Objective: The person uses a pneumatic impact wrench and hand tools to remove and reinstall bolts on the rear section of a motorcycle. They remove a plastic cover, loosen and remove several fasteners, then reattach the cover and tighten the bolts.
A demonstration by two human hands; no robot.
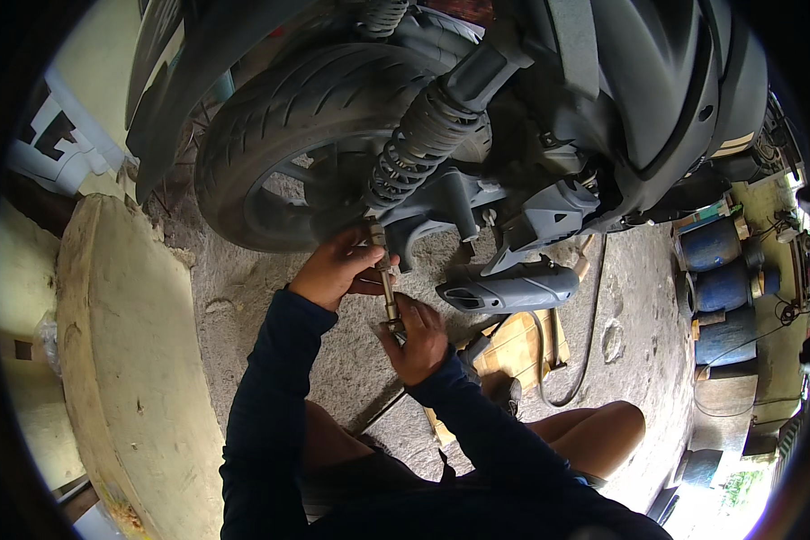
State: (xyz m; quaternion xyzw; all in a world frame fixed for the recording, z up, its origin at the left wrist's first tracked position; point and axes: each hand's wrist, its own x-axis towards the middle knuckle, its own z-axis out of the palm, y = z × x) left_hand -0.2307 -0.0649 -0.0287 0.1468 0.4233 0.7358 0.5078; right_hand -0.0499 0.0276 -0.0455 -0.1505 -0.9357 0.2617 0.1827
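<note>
While the left hand [329, 272] grasps the upper part of a slim, shiny metal tool [388, 288], the right hand [419, 342] is curled around its lower end. The tool is near the foot of the ridged coil shock absorber [426, 137], beside the grooved rubber tyre [236, 148]. Whether its tip touches the absorber, I cannot tell; both hands partly hide it.

The near right corner is washed out by daylight [724, 506], its detail lost in glare. The floor [625, 360] is softly lit, and pale highlights are caught on the tool [388, 286]. The sleeves [270, 387] are sunk in near-black. The far tyre [223, 175] is dimmer, yet its tread is kept fairly sharp. The curb [130, 342] on the left is bowed by fisheye distortion, and the view is ringed in black.
</note>
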